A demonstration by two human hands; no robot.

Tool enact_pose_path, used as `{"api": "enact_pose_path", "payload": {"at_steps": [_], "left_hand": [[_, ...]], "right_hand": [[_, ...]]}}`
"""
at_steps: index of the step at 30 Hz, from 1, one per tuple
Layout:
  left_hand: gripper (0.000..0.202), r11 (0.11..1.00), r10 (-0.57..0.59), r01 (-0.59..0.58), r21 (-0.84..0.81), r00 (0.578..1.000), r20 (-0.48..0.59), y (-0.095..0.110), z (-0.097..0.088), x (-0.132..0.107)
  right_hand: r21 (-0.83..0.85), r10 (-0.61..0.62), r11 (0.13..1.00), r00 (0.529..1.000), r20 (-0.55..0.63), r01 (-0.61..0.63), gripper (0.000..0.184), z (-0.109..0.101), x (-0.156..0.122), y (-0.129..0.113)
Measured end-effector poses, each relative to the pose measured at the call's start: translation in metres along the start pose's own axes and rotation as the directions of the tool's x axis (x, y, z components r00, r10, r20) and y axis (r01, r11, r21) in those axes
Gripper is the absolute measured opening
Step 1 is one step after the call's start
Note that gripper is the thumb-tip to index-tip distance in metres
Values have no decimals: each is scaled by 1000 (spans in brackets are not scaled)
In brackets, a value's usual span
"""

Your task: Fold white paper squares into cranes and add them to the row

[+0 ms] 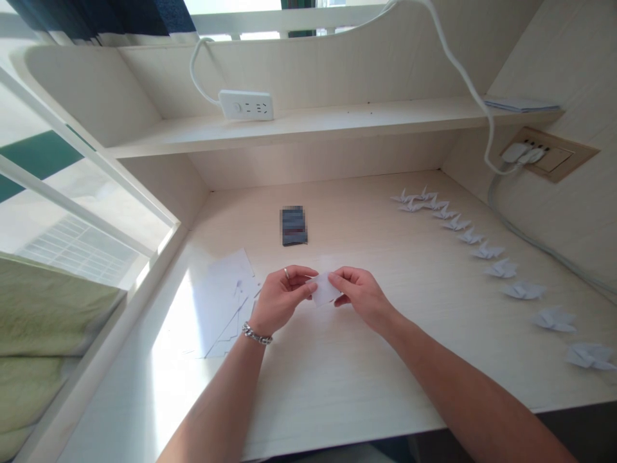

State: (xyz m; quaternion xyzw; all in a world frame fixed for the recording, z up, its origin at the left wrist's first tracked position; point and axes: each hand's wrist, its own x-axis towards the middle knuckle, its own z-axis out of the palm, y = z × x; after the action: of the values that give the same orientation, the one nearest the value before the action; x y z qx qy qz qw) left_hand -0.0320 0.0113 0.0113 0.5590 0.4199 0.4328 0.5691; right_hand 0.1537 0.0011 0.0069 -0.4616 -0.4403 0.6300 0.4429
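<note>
Fingertips [303, 287] pinched shut on both edges of the small white paper [325, 290]: I've got my left hand [279, 301] and right hand [362, 297] gripping it over the desk [337, 373], front and centre. Loose sheets [224, 305] just left, folded paper cranes [486, 251] lined along the right, dark phone [294, 226] beyond

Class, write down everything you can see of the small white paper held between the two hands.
The small white paper is thin and plain; any creases are too faint to tell. The left hand pinches one side, the right hand the other, holding it over the pale desk, beside a spread of loose sheets.
</note>
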Motion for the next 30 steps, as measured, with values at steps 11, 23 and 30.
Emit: {"api": "enact_pose_path", "payload": {"at_steps": [11, 23, 30], "left_hand": [[25, 998, 27, -25, -61, 999, 25, 5, 1, -1], [15, 987, 112, -109, 115, 994, -12, 2, -1, 0], [21, 984, -34, 39, 171, 999, -31, 0, -2, 2]], "right_hand": [[29, -21, 999, 997, -74, 23, 35, 0, 3, 5], [7, 98, 995, 994, 42, -99, 38, -5, 5, 7], [-76, -69, 994, 993, 94, 76, 46, -10, 5, 6]]}}
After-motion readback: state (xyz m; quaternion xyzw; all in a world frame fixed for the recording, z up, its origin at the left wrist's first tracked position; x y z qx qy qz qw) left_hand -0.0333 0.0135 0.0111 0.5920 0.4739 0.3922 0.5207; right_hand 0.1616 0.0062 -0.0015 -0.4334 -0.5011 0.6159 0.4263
